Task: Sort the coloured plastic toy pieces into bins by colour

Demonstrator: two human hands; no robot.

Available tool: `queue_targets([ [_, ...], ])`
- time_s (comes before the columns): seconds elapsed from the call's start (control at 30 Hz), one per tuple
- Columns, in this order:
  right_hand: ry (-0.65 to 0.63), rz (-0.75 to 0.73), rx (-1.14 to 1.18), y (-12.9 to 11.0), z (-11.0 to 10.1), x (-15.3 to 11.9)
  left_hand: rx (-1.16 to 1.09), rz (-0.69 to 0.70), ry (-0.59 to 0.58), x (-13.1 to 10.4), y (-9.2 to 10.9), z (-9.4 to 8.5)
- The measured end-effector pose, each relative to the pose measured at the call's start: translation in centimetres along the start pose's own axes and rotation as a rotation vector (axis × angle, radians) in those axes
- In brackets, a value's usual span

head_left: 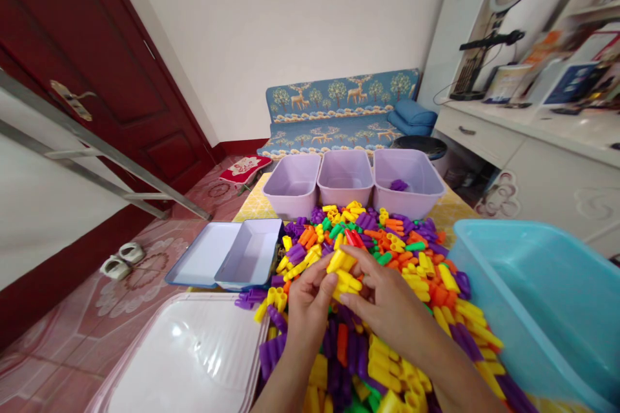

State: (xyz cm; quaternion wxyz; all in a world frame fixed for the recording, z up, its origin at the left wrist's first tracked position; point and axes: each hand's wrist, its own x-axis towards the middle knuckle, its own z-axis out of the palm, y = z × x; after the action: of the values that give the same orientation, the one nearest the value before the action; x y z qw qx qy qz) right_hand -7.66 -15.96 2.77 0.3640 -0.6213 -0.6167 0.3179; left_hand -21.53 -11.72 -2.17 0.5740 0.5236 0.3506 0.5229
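Yellow plastic pieces (345,273) are held between both hands above a large pile of purple, yellow, orange and green pieces (438,297). My left hand (310,297) grips them from the left, thumb and fingers pressed on them. My right hand (385,290) has its fingers closed round their right side. Three lilac bins stand side by side behind the pile: the left bin (292,206) and middle bin (345,197) show no pieces, while the right bin (407,206) has a purple piece (398,185) inside.
A blue tub (533,310) stands at the right. On the left are a shallow box (249,255), a flat lid (201,255) and a large translucent lid (188,361). Beyond the table are a patterned sofa (334,129) and a metal ladder (111,161).
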Motion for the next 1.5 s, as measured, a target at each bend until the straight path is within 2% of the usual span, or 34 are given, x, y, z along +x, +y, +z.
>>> queue_targets([
  [0.17, -0.012, 0.014, -0.046, -0.1, -0.1, 0.0, 0.037, -0.021, 0.011, -0.1, 0.1, 0.0],
  [0.3, 0.002, 0.006, -0.169, 0.4, -0.5, 0.2, 0.134, -0.037, 0.06, -0.1, -0.1, -0.2],
  [0.4, 0.121, 0.016, -0.297, 1.5, -1.4, 0.7, 0.246, 0.019, 0.123, 0.1, 0.0, -0.7],
  [0.47, 0.223, 0.018, -0.368, 2.2, -2.3, 1.1, 0.377, 0.139, 0.137, 0.4, 0.3, -1.2],
  [0.57, 0.281, -0.007, -0.421, 2.6, -3.5, 1.2, 0.625, 0.312, 0.07, 0.8, 0.8, -2.0],
  [0.67, 0.245, -0.027, -0.421, 2.3, -4.6, 0.1, 0.772, 0.361, 0.018, 0.6, 1.6, -2.6],
  [0.73, 0.181, -0.031, -0.426, 2.1, -5.2, -1.5, 0.842, 0.322, -0.042, 0.1, 2.3, -3.1],
  [0.87, 0.028, -0.016, -0.548, 3.0, -5.7, -6.3, 1.036, 0.15, -0.295, -2.2, 3.7, -4.5],
  [0.93, -0.026, -0.011, -0.622, 4.1, -5.3, -8.8, 1.109, 0.105, -0.381, -3.7, 3.9, -5.4],
  [1.0, -0.057, 0.004, -0.658, 5.2, -4.3, -10.7, 1.136, 0.092, -0.419, -5.2, 3.6, -6.2],
  [1.13, -0.008, 0.041, -0.636, 6.9, -1.6, -12.3, 1.124, 0.106, -0.395, -6.9, 2.3, -7.2],
  [1.23, 0.068, 0.061, -0.533, 7.4, 0.0, -11.8, 1.095, 0.153, -0.345, -6.7, 1.4, -7.3],
  [1.3, 0.075, 0.104, -0.404, 7.2, 0.5, -10.9, 1.077, 0.171, -0.321, -6.1, 1.1, -7.2],
  [1.4, 0.048, 0.132, -0.208, 6.0, 0.8, -8.8, 1.097, 0.146, -0.308, -5.2, 1.1, -6.5],
  [1.5, 0.028, 0.091, -0.052, 4.3, 1.3, -6.4, 1.141, 0.119, -0.331, -4.3, 1.4, -5.3],
])
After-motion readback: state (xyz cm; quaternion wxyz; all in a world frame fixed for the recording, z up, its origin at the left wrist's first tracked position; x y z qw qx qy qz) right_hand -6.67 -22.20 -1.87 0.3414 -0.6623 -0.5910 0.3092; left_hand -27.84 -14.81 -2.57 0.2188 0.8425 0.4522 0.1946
